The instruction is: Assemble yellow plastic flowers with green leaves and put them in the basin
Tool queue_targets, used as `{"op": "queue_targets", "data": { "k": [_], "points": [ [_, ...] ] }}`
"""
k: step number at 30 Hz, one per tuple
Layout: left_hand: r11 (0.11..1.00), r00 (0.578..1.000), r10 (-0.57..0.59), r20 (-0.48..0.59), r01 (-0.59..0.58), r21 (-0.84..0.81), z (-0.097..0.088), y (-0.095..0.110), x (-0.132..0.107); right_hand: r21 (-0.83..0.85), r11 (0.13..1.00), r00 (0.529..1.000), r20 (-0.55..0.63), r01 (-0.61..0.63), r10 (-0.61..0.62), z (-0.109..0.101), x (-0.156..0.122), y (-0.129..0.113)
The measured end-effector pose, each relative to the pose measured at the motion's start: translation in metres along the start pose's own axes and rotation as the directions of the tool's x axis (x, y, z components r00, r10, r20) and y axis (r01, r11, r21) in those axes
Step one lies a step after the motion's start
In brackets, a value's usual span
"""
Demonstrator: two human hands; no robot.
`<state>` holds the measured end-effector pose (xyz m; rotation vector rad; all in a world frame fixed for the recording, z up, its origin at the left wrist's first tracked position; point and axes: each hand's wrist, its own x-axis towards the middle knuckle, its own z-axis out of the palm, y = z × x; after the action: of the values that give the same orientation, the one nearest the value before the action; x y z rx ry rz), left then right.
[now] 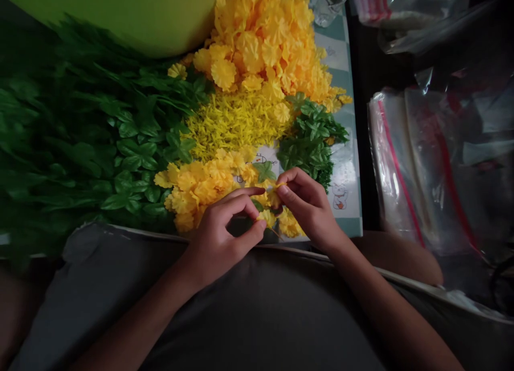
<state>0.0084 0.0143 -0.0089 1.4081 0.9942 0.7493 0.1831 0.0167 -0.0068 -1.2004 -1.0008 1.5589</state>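
A: What's in the hands?

B: A small yellow flower, fabric or plastic by the look of it, sits just past the fingertips of the left hand, which curls round and grips it. A thin yellow stem lies beside that flower, pinched between the thumb and forefinger of the right hand. I can't tell whether the two are joined.

A: What lies around that flower?

B: Right behind it is a loose heap of the same yellow flowers. Farther out from it are a heap of shredded yellow strips and, beyond those, a big orange-yellow flower heap. Two piles of green leaves flank it: a wide one to the left and a small, darker one just ahead and to the right.

A: How much is done, and how many?

B: I see no finished piece beside that flower, and all five heaps stand full; the flowers are too many to count. There are two hands, one water bottle far ahead, and several clear zip bags well to the right.
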Motion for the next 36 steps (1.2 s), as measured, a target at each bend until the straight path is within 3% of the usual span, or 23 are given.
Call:
{"op": "queue_targets", "data": {
  "k": [6,10,21,26,33,36],
  "points": [
    [0.995,0.997,-0.061,0.044,0.064,-0.073,-0.0007,0.0046,0.0027,0.145,0.979,0.988,0.076,-0.141,0.131,-0.0011,0.0004,0.0004],
    [0.989,0.996,-0.075,0.053,0.081,-0.121,-0.0016,0.0069,0.0027,0.079,0.977,0.979,0.061,-0.199,0.194,-0.0011,0.0008,-0.0025],
    [0.982,0.995,-0.090,0.051,0.097,-0.163,-0.0012,0.0063,0.0028,-0.174,0.976,0.986,0.080,-0.130,0.146,0.0001,0.0052,0.0030],
    [0.985,0.994,-0.094,0.049,0.100,-0.141,-0.0003,0.0071,0.0028,-0.264,0.964,0.997,0.056,-0.037,0.053,0.0001,0.0041,0.0051],
    [0.967,0.986,-0.167,0.016,0.167,-0.192,-0.0016,0.0076,0.0035,-0.251,0.966,0.996,-0.027,0.070,-0.080,0.0015,0.0014,0.0038],
    [0.942,0.974,-0.224,-0.032,0.208,-0.263,-0.0031,0.0064,0.0055,-0.217,0.976,0.998,-0.059,0.002,-0.015,-0.0012,0.0033,0.0041]
  ]
}}
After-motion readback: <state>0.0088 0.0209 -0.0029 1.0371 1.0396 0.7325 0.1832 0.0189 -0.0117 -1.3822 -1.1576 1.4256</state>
